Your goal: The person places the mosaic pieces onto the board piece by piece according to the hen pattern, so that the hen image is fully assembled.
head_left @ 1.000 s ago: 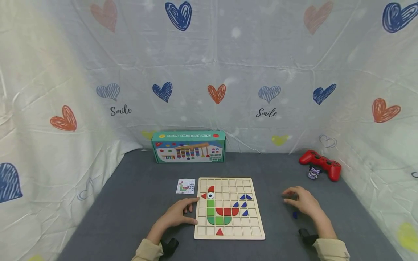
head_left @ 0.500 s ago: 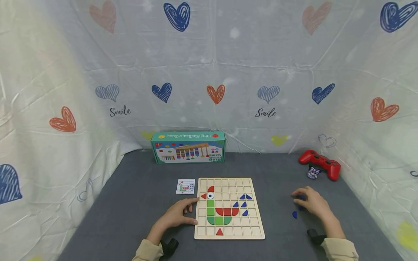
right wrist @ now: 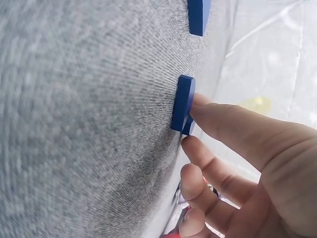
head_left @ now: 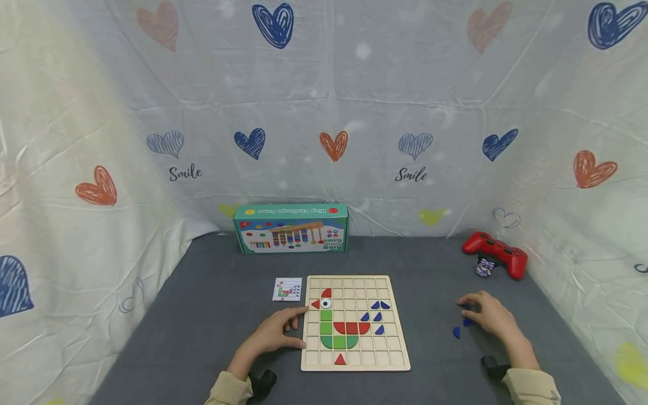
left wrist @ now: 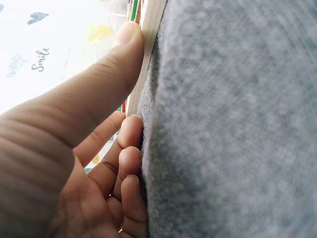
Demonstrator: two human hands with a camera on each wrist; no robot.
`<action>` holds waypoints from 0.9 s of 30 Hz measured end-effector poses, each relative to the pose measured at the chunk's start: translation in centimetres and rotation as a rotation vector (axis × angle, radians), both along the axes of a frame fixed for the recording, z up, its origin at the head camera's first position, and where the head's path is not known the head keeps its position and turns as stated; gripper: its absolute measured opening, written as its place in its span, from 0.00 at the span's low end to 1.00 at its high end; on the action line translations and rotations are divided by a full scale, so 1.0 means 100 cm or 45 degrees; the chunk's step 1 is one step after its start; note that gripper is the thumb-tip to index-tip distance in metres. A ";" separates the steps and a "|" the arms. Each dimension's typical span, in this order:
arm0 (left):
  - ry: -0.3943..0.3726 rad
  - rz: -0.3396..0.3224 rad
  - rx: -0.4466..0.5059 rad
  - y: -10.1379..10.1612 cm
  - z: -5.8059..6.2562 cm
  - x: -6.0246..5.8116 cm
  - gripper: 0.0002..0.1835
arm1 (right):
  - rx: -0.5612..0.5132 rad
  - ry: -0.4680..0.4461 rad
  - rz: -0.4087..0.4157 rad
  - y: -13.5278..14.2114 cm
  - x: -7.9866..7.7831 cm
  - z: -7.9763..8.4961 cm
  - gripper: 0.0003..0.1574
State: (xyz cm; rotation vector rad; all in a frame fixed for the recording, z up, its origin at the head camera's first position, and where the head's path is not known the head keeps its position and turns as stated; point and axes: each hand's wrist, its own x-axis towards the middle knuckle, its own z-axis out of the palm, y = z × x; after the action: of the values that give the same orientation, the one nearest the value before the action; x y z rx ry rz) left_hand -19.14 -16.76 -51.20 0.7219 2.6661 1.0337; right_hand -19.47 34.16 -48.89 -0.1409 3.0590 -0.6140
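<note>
My left hand (head_left: pixel 273 331) rests at the left side of a wooden grid board (head_left: pixel 397 360), thumb and forefinger touching its edge. Flat pieces on the board include a red triangle (head_left: pixel 340 359), green squares (head_left: pixel 326 328), a white eye disc (head_left: pixel 326 304) and small blue pieces (head_left: pixel 379 330). Right of the board, my right hand (head_left: pixel 487 315) hovers low over loose blue pieces. In the right wrist view, its thumb (right wrist: pixel 218 116) touches or nearly touches one blue piece (right wrist: pixel 183 104); another shows partly behind it. A further blue piece (head_left: pixel 457 332) lies apart on the cloth.
A pattern card (head_left: pixel 287 289) lies left of the board's far corner. Behind stands a green Ring Challenge Game box (head_left: pixel 292 230). At the far right are a red game controller (head_left: pixel 496 253) and a small purple-and-white figure (head_left: pixel 485 267). Grey cloth (head_left: pixel 212 292) covers the table.
My right hand has shifted rightward and slightly nearer me over the loose blue pieces, so more of them show. The left hand and the board pieces have stayed put.
</note>
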 end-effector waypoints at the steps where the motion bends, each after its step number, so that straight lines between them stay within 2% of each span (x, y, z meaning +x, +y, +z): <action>1: 0.002 -0.001 0.000 0.000 0.000 0.000 0.42 | 0.004 -0.008 0.000 0.000 -0.001 0.001 0.15; 10: -0.003 -0.005 0.009 -0.002 -0.003 0.001 0.41 | 0.032 -0.073 -0.001 0.000 -0.005 0.005 0.15; 17: -0.008 -0.004 0.001 -0.003 -0.006 -0.001 0.41 | 0.010 -0.027 0.015 0.004 -0.009 0.002 0.11; 27: -0.005 0.008 0.000 -0.001 -0.003 0.000 0.42 | -0.007 -0.013 0.004 0.003 -0.012 0.000 0.07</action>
State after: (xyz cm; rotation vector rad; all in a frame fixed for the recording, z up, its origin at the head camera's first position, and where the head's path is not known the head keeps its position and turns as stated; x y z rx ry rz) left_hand -19.16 -16.81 -51.46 0.7117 2.6665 1.0355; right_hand -20.67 34.47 -48.90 -0.1415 3.0467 -0.6209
